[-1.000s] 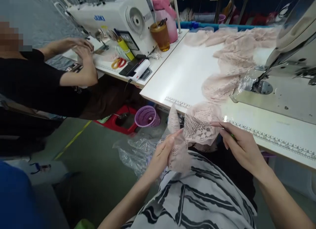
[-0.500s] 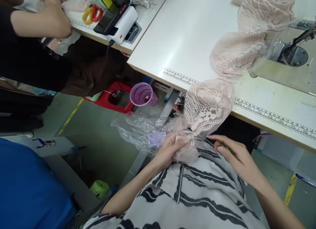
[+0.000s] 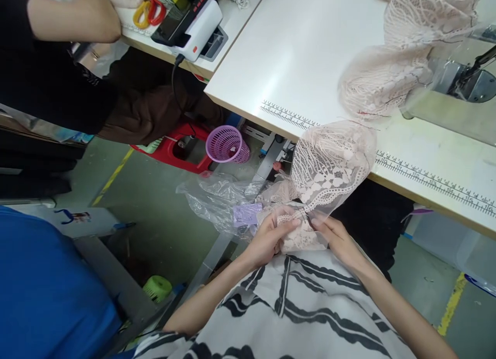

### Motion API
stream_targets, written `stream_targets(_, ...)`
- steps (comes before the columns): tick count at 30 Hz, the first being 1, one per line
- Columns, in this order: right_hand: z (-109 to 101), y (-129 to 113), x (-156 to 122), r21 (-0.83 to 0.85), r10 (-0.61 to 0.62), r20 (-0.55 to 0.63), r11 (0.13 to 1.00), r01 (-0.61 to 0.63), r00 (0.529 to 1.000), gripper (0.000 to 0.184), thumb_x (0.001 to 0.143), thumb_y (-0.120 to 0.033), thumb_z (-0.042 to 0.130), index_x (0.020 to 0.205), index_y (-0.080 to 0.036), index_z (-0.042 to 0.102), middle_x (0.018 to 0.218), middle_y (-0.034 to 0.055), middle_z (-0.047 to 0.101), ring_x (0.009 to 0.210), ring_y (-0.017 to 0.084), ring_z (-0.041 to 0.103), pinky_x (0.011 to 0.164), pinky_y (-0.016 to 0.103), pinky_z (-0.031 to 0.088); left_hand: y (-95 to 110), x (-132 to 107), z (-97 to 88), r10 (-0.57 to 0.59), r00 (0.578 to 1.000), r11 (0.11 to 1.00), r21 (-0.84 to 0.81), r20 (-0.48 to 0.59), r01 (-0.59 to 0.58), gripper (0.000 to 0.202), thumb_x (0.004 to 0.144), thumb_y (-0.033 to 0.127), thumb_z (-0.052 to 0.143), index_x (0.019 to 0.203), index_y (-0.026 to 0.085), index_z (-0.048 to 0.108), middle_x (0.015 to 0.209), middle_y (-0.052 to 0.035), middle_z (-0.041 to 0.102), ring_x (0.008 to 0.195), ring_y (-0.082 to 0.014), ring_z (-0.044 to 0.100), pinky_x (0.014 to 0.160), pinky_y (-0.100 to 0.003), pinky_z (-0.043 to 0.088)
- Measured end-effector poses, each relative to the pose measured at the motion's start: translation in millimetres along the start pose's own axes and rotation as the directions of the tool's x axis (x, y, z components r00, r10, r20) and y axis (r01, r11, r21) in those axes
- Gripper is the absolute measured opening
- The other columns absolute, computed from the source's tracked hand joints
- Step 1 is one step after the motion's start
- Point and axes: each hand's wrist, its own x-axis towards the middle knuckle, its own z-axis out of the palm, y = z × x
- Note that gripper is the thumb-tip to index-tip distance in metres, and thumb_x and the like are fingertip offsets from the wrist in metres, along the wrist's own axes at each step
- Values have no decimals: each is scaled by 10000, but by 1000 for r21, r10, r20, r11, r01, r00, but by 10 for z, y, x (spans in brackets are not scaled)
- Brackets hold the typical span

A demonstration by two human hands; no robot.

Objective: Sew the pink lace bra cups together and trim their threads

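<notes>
A chain of pale pink lace pieces (image 3: 329, 165) hangs from the white table (image 3: 294, 64) down to my lap. My left hand (image 3: 269, 235) pinches the lowest lace piece against my striped top. My right hand (image 3: 335, 237) meets it from the right, fingers closed at the lace edge, where a thin dark tool tip shows between the two hands. What the right hand grips is mostly hidden. More lace lies bunched by the sewing machine (image 3: 465, 85) at the upper right.
A person in black sits at the upper left, a hand (image 3: 96, 15) on the neighbouring table beside scissors (image 3: 146, 12) and a white device (image 3: 196, 31). Below the table edge are a purple basket (image 3: 228, 144), a red stool (image 3: 176, 150) and a clear plastic bag (image 3: 217, 201).
My right hand has moved left and now meets the left hand at the lace edge. The view has shifted slightly; the lace hangs as before.
</notes>
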Motion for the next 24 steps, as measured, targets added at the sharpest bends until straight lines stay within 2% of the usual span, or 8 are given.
stream_targets(7,36,19,18,-27,-13,-53,1000,11,999,425,902,-523,541,1203,-255,675,1232,57,663,1160,248,601,1031,400,464,-17,7,13,3,1000,998,-56,-14,-4,366,723,381,796,939,207,557,829,12,664,759,-139,648,727,-250,510)
stream_targets(14,10,46,-11,-42,-24,-66,999,21,998,422,906,-520,531,1204,-258,672,1259,61,647,1201,254,571,1059,428,434,16,-21,28,8,1000,999,-43,-14,-8,378,735,401,785,949,206,542,789,3,669,718,-145,638,674,-246,493)
stream_targets(18,40,9,8,-30,-17,-39,999,16,999,363,926,-497,508,1035,-216,711,1030,59,700,961,210,632,867,335,512,-9,-8,39,5,1000,999,-54,-22,-6,377,709,398,803,916,201,557,782,8,671,715,-150,644,652,-239,485)
stream_targets(21,69,1,27,-24,-22,-45,999,21,999,363,923,-500,507,830,-188,667,834,34,655,777,166,585,712,278,486,-17,4,45,31,1000,998,-61,1,-31,363,704,386,808,892,183,573,793,0,674,743,-150,645,690,-242,488)
stream_targets(24,92,7,35,17,-11,-63,1000,12,998,371,914,-506,518,764,-184,622,767,16,616,717,147,550,667,260,460,-8,3,51,50,999,997,-66,11,-49,348,715,376,802,889,175,578,823,-7,675,784,-155,650,728,-248,489)
